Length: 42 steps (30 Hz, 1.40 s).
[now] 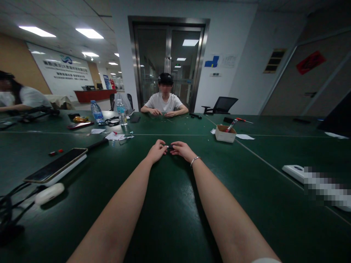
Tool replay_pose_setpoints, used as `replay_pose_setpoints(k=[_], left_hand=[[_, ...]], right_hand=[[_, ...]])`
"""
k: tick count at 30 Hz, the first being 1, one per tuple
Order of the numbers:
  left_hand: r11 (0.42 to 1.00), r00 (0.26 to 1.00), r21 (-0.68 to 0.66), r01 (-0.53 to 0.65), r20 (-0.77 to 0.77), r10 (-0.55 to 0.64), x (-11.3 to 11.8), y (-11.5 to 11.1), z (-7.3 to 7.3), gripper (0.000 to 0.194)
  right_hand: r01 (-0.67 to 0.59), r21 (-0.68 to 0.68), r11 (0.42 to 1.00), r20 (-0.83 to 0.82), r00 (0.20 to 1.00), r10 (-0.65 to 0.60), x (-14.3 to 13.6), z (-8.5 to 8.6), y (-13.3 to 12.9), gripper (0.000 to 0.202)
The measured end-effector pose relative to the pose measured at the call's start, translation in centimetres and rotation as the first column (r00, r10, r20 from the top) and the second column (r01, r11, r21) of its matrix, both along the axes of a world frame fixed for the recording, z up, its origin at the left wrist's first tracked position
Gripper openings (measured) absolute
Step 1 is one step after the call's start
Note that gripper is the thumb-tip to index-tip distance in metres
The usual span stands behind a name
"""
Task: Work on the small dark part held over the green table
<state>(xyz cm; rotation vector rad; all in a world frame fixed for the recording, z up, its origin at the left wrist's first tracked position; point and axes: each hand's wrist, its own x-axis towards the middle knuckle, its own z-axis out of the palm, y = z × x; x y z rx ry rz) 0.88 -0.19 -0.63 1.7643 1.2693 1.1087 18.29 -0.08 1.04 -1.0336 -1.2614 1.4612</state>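
Note:
Both hands meet over the green table (170,197), straight ahead of me. A small black object with a pale, shiny end (170,147) lies between my fingertips; it is too small to tell its kind. My right hand (183,151) pinches its dark part from the right, and a silver bracelet (195,161) circles that wrist. From the left, the fingers of my left hand (157,152) close at the pale end. My fingers partly cover the object.
On the left lie a phone (59,164) on a white block, a white rounded device (49,193) and black cables (8,208). Bottles (121,112) and paper scraps (115,136) are farther off. An open box (225,134) stands right. A person (164,100) sits opposite.

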Motion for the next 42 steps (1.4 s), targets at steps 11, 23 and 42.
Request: replay_pose_setpoints(k=[11, 23, 42], left_hand=[[0.999, 0.999, 0.03, -0.027, -0.02, 0.027, 0.0, 0.0, 0.02, 0.016], [1.0, 0.998, 0.028, -0.014, -0.067, 0.016, -0.12, -0.35, 0.13, 0.018], [0.992, 0.965, 0.035, -0.124, -0.229, 0.129, 0.26, -0.08, 0.49, 0.021]], right_hand=[[0.02, -0.006, 1.0, 0.006, 1.0, -0.02, -0.07, 0.15, -0.14, 0.015], [0.015, -0.034, 0.999, -0.005, 1.0, -0.015, -0.16, 0.23, 0.02, 0.012], [0.066, -0.009, 0.998, -0.029, 0.997, -0.066, -0.13, 0.32, -0.45, 0.013]])
